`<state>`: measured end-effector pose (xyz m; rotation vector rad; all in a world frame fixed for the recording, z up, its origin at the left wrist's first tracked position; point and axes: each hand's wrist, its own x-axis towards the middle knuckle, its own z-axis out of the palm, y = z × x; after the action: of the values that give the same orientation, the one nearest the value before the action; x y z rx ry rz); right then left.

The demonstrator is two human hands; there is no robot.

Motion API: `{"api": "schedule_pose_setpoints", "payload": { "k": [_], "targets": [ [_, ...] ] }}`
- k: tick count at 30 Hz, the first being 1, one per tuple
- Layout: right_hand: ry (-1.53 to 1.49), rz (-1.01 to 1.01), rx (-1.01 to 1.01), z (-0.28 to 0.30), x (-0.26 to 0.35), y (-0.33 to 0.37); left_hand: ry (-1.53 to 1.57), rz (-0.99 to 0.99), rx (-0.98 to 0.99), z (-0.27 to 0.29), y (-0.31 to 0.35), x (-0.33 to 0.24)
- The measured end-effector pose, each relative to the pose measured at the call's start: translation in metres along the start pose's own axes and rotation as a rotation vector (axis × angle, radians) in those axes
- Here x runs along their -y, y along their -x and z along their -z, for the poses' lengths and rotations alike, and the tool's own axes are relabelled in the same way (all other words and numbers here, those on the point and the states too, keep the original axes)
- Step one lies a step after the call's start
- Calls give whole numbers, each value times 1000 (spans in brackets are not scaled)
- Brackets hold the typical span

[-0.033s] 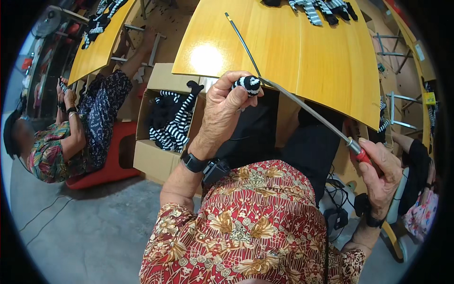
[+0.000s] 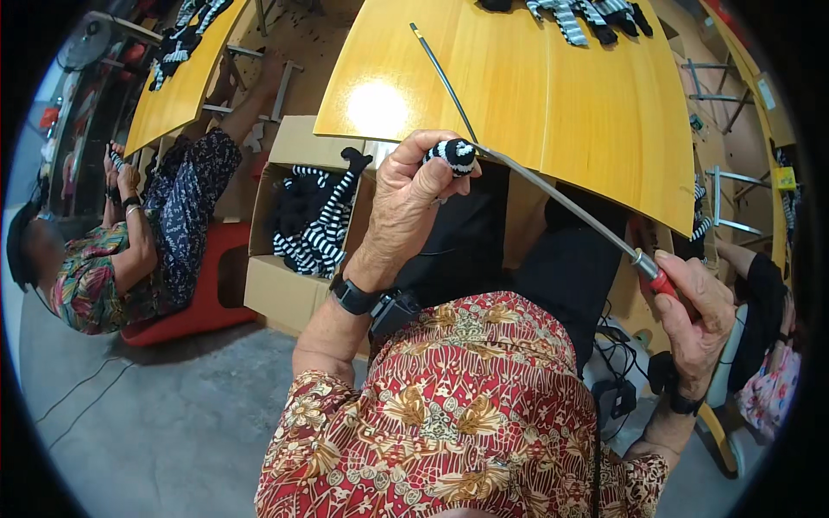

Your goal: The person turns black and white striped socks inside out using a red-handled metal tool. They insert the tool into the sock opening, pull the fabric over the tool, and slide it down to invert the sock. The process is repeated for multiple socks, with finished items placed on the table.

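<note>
My left hand (image 2: 410, 203) is raised at the near edge of the yellow wooden table (image 2: 561, 104), fingers pinched on a small black-and-white striped knitted piece (image 2: 453, 155). The piece sits on a long thin metal rod (image 2: 553, 194) that runs diagonally across the table, with its tip (image 2: 416, 33) at the far side. My right hand (image 2: 699, 315), low on the right, grips the rod's red handle (image 2: 658, 281). A black watch is on each wrist.
An open cardboard box (image 2: 289, 298) of striped knitted pieces stands on the floor at left. Beyond it a person (image 2: 112, 259) sits on a red stool beside another yellow table (image 2: 173, 95). More striped pieces (image 2: 579, 17) lie at the table's far edge. Another person (image 2: 768, 345) sits at right.
</note>
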<state>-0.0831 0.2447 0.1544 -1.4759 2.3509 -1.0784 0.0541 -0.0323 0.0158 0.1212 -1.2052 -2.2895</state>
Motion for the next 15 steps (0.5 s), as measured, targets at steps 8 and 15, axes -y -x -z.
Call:
{"api": "schedule_pose_setpoints", "payload": {
  "k": [8, 15],
  "targets": [
    [86, 50, -2, -3, 0, 1, -21, 46, 22, 2, 2, -1],
    [138, 101, -10, -1, 6, -3, -5, 91, 9, 7, -1, 2]
  ]
}}
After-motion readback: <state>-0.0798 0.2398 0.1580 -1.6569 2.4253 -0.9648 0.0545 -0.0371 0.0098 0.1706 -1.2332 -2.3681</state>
